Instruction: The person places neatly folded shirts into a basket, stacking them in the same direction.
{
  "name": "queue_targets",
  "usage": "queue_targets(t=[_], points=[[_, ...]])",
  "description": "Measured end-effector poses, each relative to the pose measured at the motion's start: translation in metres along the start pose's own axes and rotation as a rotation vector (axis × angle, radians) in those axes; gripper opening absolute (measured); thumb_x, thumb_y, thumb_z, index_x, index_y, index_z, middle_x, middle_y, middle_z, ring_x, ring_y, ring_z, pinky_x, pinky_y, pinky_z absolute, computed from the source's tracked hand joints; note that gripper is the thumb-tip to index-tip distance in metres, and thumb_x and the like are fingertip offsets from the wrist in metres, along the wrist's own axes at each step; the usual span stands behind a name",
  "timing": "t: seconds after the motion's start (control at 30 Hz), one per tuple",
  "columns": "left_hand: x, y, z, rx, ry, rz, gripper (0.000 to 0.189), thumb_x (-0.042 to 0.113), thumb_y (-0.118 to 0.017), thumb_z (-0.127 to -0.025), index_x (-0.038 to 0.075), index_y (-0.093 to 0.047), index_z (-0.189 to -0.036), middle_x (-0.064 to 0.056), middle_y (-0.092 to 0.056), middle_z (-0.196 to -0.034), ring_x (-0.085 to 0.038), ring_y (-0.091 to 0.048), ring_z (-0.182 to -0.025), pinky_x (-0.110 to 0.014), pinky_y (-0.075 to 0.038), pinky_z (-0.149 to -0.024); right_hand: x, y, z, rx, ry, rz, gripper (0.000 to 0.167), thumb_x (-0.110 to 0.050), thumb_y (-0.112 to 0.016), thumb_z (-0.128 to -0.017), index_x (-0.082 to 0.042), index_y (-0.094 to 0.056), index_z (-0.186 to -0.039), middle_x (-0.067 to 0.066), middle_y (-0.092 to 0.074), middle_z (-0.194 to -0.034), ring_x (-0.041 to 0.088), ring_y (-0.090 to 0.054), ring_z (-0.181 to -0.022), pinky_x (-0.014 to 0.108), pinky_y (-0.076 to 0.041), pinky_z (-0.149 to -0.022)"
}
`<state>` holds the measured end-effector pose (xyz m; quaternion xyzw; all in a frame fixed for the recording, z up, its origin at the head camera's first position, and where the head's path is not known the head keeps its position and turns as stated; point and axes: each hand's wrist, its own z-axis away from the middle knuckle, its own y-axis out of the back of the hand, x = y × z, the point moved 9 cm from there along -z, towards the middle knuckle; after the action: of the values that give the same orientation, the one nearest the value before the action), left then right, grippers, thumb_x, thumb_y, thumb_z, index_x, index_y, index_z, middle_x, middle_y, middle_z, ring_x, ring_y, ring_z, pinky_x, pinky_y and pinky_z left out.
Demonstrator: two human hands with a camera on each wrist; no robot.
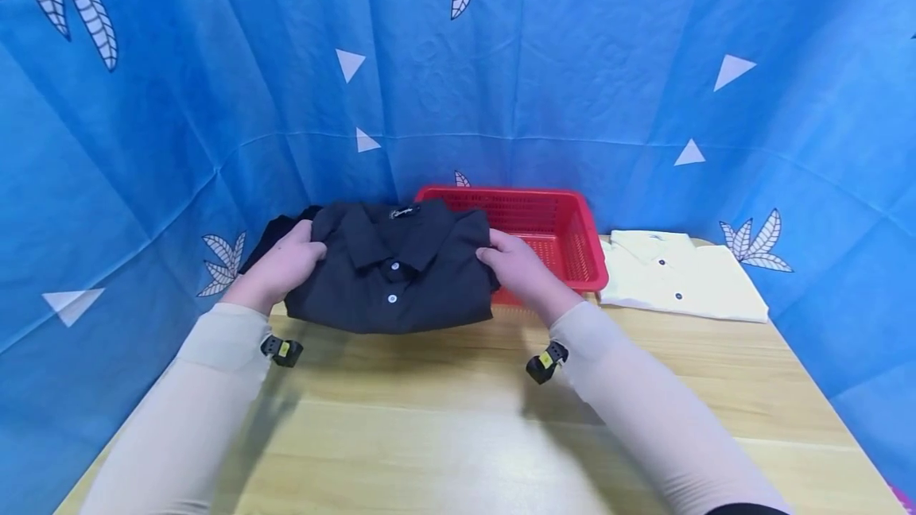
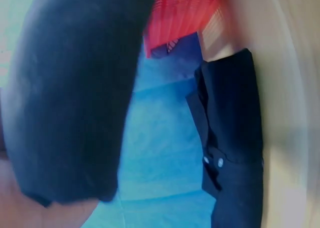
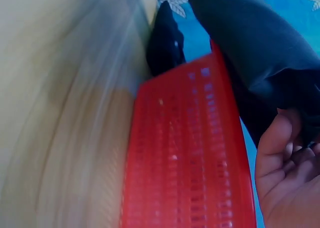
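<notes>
A folded black collared shirt (image 1: 429,292) hangs above the table, its collar upward and two pale buttons facing me. My left hand (image 1: 286,261) grips its left side, thumb on the front. At the opposite side my right hand (image 1: 517,265) pinches the cloth; in the right wrist view the right hand (image 3: 292,173) shows curled fingers at the shirt's edge. Behind the held shirt, a second black folded shirt (image 2: 232,113) lies on the table, mostly hidden in the head view. The red basket (image 1: 590,237) stands partly behind the held shirt and my right hand.
To the right of the basket lies a white folded shirt (image 1: 687,280) with dark buttons. The wooden table (image 1: 429,435) stretches toward me. Blue curtain (image 1: 572,62) with white leaf prints encloses the back and both sides.
</notes>
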<state>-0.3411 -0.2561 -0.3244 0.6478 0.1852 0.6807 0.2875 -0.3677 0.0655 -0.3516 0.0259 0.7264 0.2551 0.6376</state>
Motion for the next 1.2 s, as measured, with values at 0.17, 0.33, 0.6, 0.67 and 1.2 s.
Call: queue_targets(t=[0.17, 0.33, 0.6, 0.67, 1.2], points=[[0.014, -0.002, -0.005, 0.021, -0.056, 0.025, 0.056, 0.007, -0.035, -0.100, -0.006, -0.020, -0.152, -0.024, -0.026, -0.155, -0.040, -0.029, -0.133, -0.054, -0.023, -0.114, 0.005, 0.020, 0.001, 0.021, -0.008, -0.021, 0.036, -0.026, -0.058, -0.101, -0.022, -0.062, -0.137, 0.002, -0.065, -0.126, 0.021, -0.063, -0.111, 0.045, -0.048, -0.103], [0.032, -0.008, -0.017, 0.052, -0.082, -0.010, 0.053, 0.009, -0.039, -0.103, -0.002, -0.024, -0.153, -0.021, -0.029, -0.156, -0.037, -0.032, -0.136, -0.054, -0.025, -0.115, 0.011, 0.041, 0.002, 0.021, -0.014, -0.026, 0.039, -0.029, -0.061, -0.101, -0.025, -0.060, -0.139, 0.001, -0.064, -0.126, 0.021, -0.063, -0.111, 0.047, -0.049, -0.102], [0.057, -0.025, -0.042, 0.092, -0.137, -0.045, 0.052, 0.013, -0.039, -0.107, 0.002, -0.026, -0.156, -0.017, -0.029, -0.160, -0.033, -0.029, -0.145, -0.051, -0.024, -0.118, 0.026, 0.071, 0.000, 0.064, -0.037, 0.055, 0.046, -0.029, -0.060, -0.101, -0.023, -0.055, -0.146, 0.004, -0.059, -0.135, 0.025, -0.055, -0.123, 0.051, -0.044, -0.106], [0.061, -0.028, -0.049, 0.105, -0.147, -0.044, 0.051, 0.014, -0.039, -0.107, 0.003, -0.027, -0.156, -0.016, -0.030, -0.160, -0.033, -0.029, -0.145, -0.050, -0.025, -0.118, 0.028, 0.078, -0.001, 0.079, -0.032, 0.064, 0.044, -0.028, -0.058, -0.102, -0.021, -0.055, -0.146, 0.006, -0.059, -0.136, 0.026, -0.056, -0.123, 0.050, -0.044, -0.107], [0.094, -0.052, -0.095, 0.122, -0.131, -0.058, 0.051, 0.020, -0.039, -0.109, 0.007, -0.026, -0.157, -0.012, -0.032, -0.160, -0.031, -0.030, -0.145, -0.051, -0.023, -0.120, 0.032, 0.124, -0.017, 0.179, -0.053, 0.129, 0.041, -0.019, -0.048, -0.104, -0.015, -0.056, -0.145, 0.013, -0.056, -0.140, 0.030, -0.049, -0.127, 0.048, -0.038, -0.110]])
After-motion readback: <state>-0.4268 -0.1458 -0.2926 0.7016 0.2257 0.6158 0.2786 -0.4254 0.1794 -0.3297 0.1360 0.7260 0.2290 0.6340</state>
